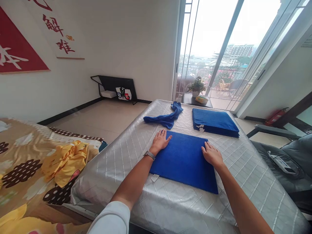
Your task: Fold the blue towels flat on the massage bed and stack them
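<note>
A blue towel (184,161) lies flat and smooth on the silver quilted mattress (117,162), its white tag showing at the near left corner. My left hand (160,141) rests on the towel's far left edge, fingers stretched out. On the right edge lies my right hand (212,154), palm down with the fingers spread. Beyond it sits a neat stack of folded blue towels (214,120) with white tags on its near left side. Another blue towel (168,117) is crumpled behind my left hand.
A bed with a patterned blanket (26,156) and a yellow cloth (67,161) adjoins on the left. At right stands a dark armchair (265,152) holding a white power strip (281,163). A small table with a potted plant (197,86) is by the glass door.
</note>
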A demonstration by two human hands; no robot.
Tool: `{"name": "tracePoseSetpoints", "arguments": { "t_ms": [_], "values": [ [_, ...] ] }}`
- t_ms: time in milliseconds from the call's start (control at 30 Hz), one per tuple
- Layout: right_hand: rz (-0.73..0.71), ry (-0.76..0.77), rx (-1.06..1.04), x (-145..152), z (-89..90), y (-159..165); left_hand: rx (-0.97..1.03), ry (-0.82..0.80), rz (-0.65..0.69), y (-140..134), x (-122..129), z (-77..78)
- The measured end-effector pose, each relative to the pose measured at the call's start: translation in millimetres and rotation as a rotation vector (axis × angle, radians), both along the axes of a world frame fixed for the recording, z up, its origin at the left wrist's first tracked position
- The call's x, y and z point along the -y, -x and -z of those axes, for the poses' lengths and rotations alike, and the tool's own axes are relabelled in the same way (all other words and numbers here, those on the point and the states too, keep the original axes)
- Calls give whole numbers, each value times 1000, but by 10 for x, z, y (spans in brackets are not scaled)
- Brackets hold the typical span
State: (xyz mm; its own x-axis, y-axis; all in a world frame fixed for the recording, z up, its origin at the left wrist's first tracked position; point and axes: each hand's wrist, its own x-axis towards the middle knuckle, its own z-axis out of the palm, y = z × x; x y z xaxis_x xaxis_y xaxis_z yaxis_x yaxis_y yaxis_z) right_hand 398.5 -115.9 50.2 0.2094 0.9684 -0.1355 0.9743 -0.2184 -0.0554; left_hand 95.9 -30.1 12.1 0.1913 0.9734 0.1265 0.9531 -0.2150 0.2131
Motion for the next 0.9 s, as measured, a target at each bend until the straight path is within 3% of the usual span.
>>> {"name": "tracePoseSetpoints", "arguments": {
  "t_ms": [133, 367, 533, 633, 733, 900],
  "values": [
    [17, -54, 16, -165, -6, 22, 5, -7, -1, 2, 16, -22],
    [24, -125, -24, -244, 258, -16, -8, -12, -7, -12, 16, -18],
    [30, -126, -39, -226, 239, -11, -26, 0, -17, 6, 47, -69],
    [26, -127, -41, -222, 222, -1, -55, -85, -33, -40, 125, -177],
    [26, -128, -46, -224, 225, 5, -44, -193, 59, -266, 251, -302],
    [22, -145, -55, -217, 238, 0, -7, -168, 451, -1092, 418, -342]
  ]
}}
